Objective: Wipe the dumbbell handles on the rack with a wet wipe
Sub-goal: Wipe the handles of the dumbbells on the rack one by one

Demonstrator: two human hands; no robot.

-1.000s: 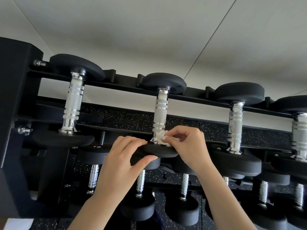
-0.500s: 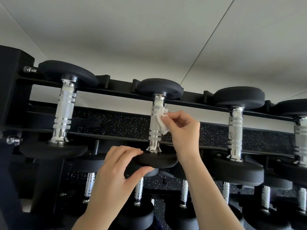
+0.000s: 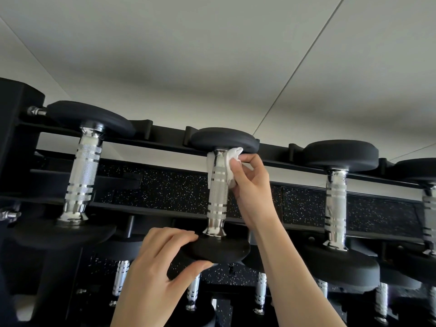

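Right hand [image 3: 250, 185] first: its fingers are curled and pinch a white wipe [image 3: 232, 159] against the top of a silver handle [image 3: 218, 192], just under the far black weight [image 3: 223, 140]. The wipe wraps round the handle, since a strip of it also shows on the handle's left side, and a crumpled corner sticks up against the weight above. The rest of the handle below the wipe is bare, with its knurled middle and shiny bands in plain sight.

The left hand [image 3: 160, 274] grips the near weight [image 3: 224, 250] of the same dumbbell, fingers laid over its upper face and thumb hooked under its rim.

This dumbbell sits on the top row of a black rack [image 3: 165, 142], second from the left, its two weights resting on the front and back rails. A second dumbbell [image 3: 83, 175] rests to its left and a third [image 3: 336, 204] to its right, each well apart from the hands; a fourth [image 3: 429, 208] is cut off by the right edge. Behind the handles runs a black speckled panel [image 3: 169, 192]. More dumbbells [image 3: 193, 291] sit on a lower row (partly hidden by the forearms). A pale ceiling [image 3: 212, 55] fills the upper half of the view.
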